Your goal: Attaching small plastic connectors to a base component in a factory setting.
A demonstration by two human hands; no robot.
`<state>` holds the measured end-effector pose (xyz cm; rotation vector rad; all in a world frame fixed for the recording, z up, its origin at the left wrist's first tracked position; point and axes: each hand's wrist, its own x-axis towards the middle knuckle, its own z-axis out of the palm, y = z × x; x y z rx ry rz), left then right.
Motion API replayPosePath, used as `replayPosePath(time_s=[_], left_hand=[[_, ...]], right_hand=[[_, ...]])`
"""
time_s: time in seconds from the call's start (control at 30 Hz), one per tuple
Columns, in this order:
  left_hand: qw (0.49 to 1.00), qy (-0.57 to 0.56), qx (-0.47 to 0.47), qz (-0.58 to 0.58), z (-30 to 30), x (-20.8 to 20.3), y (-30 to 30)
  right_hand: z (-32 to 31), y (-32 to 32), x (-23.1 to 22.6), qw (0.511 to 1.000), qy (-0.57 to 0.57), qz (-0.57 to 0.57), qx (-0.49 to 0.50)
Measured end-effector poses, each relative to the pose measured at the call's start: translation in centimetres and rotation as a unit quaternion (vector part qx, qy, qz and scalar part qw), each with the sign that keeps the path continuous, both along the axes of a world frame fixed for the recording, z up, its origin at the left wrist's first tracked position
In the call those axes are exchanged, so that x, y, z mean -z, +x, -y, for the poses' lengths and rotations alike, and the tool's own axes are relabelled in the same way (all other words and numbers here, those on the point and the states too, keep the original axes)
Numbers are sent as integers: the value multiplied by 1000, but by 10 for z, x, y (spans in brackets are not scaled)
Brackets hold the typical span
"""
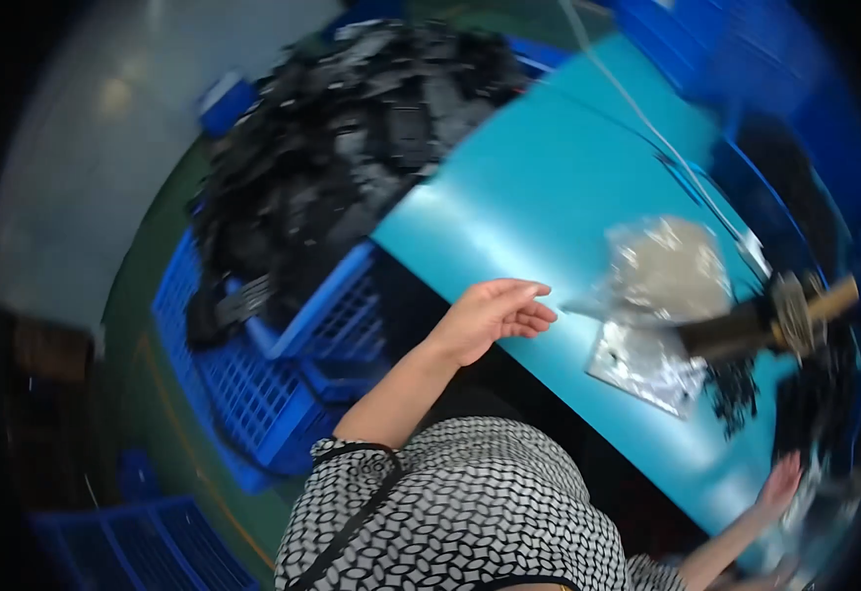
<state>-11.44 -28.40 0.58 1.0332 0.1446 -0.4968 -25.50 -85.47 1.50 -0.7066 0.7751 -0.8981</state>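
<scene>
My left hand (499,317) hovers over the near edge of the blue-green table (509,217). Its fingers are loosely bent and apart, and nothing shows in them. To its right lie a clear plastic bag with a greyish-brown content (669,271) and a silvery clear bag (647,369). My right hand (781,483) reaches toward the table's right end, with its fingers stretched out beside crumpled clear plastic (820,502). Blur hides whether it touches that plastic. Small black parts (734,394) lie in a loose heap between the bags and my right hand.
Left of the table, a blue crate (337,305) is heaped with black plastic parts (352,148). A dark, blurred holder with a tan stick (795,315) stands on the table's right. A white cable (637,108) crosses the far side. Blue bins (736,49) stand behind.
</scene>
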Motion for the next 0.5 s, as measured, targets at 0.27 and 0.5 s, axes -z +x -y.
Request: replayPosePath(time_s=[0.27,0.5], left_hand=[[621,635,-381,257,-185,15,45],[490,836,-198,150,-232,27,72]], right_hand=[[-47,-35,63,978,-75,-127,-151],[-82,-30,60,967,-121,-156,-163]])
